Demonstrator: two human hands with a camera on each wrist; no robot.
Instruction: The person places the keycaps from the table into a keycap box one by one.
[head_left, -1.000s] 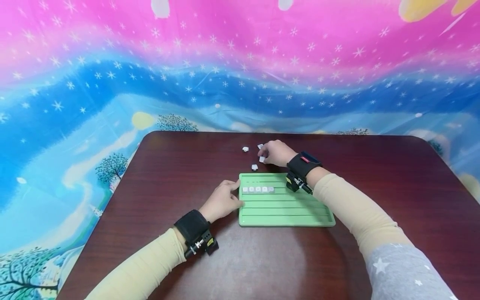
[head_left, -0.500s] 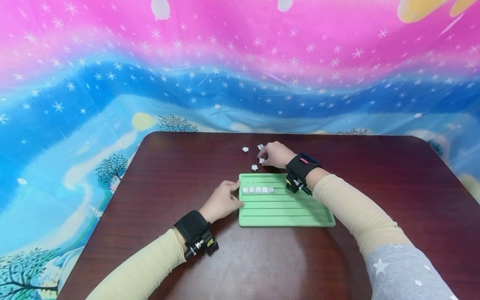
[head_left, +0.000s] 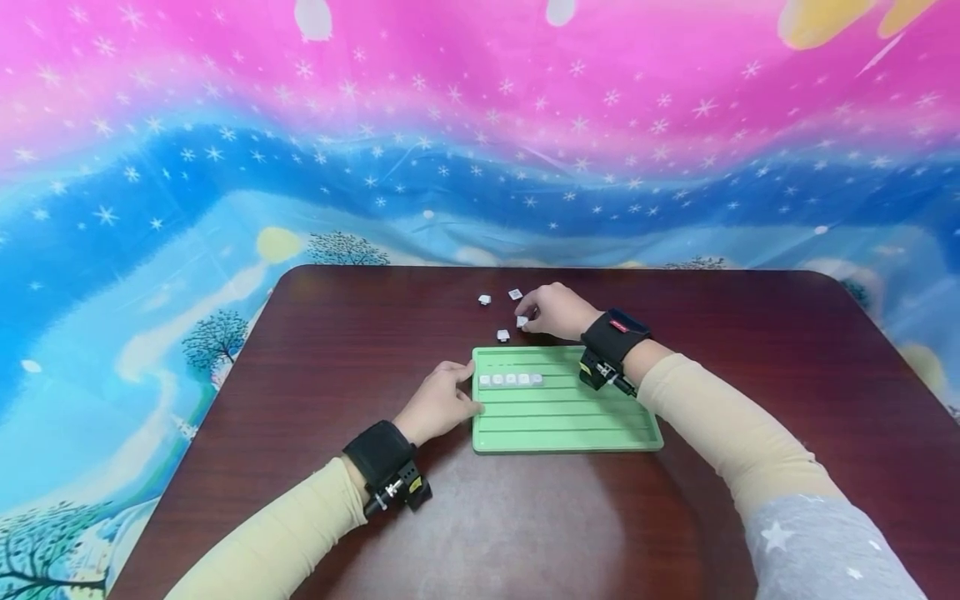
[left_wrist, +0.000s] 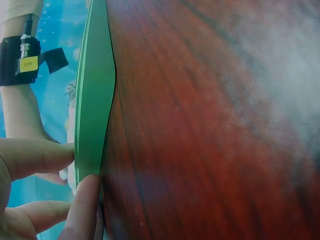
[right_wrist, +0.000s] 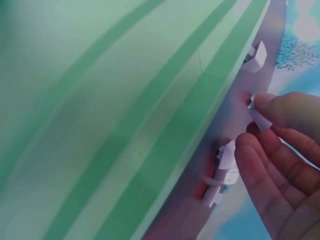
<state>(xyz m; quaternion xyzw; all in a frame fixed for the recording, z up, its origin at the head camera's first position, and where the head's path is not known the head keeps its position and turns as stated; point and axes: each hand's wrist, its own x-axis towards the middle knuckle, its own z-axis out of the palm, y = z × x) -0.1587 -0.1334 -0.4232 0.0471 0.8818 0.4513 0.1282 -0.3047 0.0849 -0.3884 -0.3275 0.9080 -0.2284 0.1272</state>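
Observation:
My right hand pinches a white keycap between thumb and fingertips, just beyond the far edge of a ribbed green tray. Around those fingertips lie more white keycaps on the table: one at the back left, one behind, one close to the tray. A short row of white keycaps sits in the tray's upper left slot. At the tray's left side, my left hand holds the edge, thumb and finger on the rim and outer wall; its other fingers are partly hidden.
A dark reddish wooden table carries everything. Behind it hangs a printed cloth in pink and blue. Each wrist wears a black band with a small camera; the right forearm passes over the tray's right end.
The head view has shifted slightly. My right hand, with the keycap in its fingers, has moved a little to the right, away from the loose keycap behind. The left hand stays at the tray.

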